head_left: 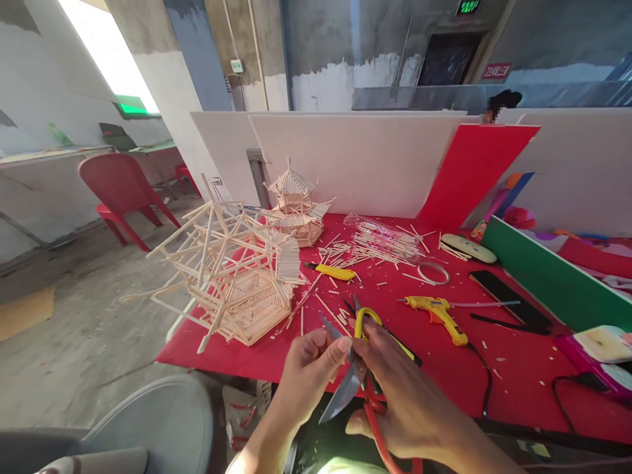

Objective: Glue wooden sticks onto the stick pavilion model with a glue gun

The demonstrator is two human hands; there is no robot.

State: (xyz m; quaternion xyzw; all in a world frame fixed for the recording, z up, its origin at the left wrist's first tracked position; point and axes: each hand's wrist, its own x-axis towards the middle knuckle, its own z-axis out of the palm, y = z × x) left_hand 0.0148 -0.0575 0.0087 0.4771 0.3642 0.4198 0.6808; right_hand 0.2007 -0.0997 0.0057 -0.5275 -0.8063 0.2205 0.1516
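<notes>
I have the right hand (pixel 409 392) closed around the scissors (pixel 343 395), low on their handles; the blades stand spread apart, just beside the left hand (pixel 313 365). That left hand has thumb and fingertips together in a pinch, though so near the metal that I can't tell whether anything is between them.

I judge the scissors rigid and fairly weighty, with slick, sharp blades, so the handles are the place to hold. The thin wooden sticks (pixel 363 247), heaped beyond both hands, look light, stiff and easy to snap; I would take one near its middle, with little pressure. The lattice pavilion frame (pixel 257 299), to the left of the pinch, looks fragile and is best held by its base. A yellow utility knife (pixel 336 271) lies beyond the grip, a glue gun (pixel 439 313) to its right.
</notes>
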